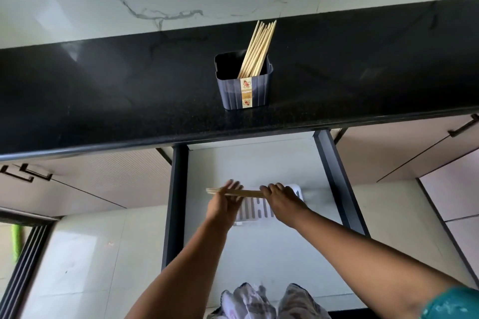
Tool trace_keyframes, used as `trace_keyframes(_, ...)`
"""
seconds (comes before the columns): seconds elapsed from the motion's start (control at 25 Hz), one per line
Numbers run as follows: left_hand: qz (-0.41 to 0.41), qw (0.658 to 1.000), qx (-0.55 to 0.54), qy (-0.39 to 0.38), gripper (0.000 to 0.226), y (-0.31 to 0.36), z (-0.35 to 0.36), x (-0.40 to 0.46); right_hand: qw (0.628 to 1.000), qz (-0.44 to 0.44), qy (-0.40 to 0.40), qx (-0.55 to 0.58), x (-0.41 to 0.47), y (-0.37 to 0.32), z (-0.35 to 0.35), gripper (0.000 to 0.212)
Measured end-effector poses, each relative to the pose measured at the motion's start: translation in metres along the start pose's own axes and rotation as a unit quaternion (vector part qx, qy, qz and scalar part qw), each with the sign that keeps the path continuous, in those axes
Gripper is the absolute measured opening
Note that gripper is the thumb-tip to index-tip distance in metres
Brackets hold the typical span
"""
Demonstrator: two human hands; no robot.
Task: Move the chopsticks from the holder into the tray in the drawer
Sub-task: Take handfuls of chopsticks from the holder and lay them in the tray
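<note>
Both hands (225,201) (282,198) level, gripping chopsticks (250,193) over tray (259,211).

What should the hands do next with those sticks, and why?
Probably lower them flat into the white tray. Both the left hand and the right hand hold a bundle of chopsticks level right above it in the open drawer, while more chopsticks wait in the holder.
</note>
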State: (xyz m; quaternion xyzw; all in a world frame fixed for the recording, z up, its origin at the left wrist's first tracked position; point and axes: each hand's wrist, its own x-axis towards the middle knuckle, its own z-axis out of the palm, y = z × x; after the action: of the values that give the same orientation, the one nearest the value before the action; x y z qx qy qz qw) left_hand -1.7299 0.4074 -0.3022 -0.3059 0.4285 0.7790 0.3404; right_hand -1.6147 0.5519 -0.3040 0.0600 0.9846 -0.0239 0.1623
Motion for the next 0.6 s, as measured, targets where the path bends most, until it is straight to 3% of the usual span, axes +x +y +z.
trace_keyframes(0.12,0.065,0.994,0.024,0.089,0.035,0.022,-0.027,0.012,0.998,0.023,-0.049,-0.016,-0.007,0.020,0.021,0.046)
trace_keyframes(0.2,0.128,0.964,0.196,0.126,0.037,0.028,-0.040,0.015,0.996,0.032,-0.084,-0.009,-0.009,0.025,0.033,0.043)
trace_keyframes(0.24,0.183,0.915,0.335,0.131,0.034,0.023,-0.043,0.011,0.995,0.036,-0.090,0.004,-0.007,0.025,0.034,0.043)
trace_keyframes(0.28,0.264,0.829,0.480,0.115,0.029,0.013,-0.045,0.005,0.995,0.039,-0.093,0.022,-0.003,0.024,0.032,0.045)
trace_keyframes(0.32,0.341,0.720,0.600,0.072,0.025,0.001,-0.049,0.000,0.994,0.033,-0.097,0.036,0.003,0.021,0.028,0.048)
trace_keyframes(0.36,0.383,0.633,0.673,0.011,0.025,-0.009,-0.053,-0.004,0.993,0.022,-0.106,0.042,0.009,0.019,0.025,0.049)
trace_keyframes(0.4,0.380,0.573,0.724,-0.052,0.033,-0.015,-0.054,-0.005,0.992,0.013,-0.120,0.042,0.013,0.016,0.022,0.049)
trace_keyframes(0.48,0.281,0.481,0.821,-0.127,0.060,-0.027,-0.055,-0.002,0.987,0.009,-0.154,0.040,0.019,0.015,0.020,0.046)
trace_keyframes(0.56,0.187,0.367,0.900,-0.144,0.079,-0.039,-0.060,0.001,0.983,0.027,-0.177,0.041,0.018,0.018,0.021,0.045)
trace_keyframes(0.6,0.164,0.326,0.920,-0.142,0.083,-0.041,-0.062,0.003,0.982,0.036,-0.181,0.046,0.018,0.020,0.021,0.044)
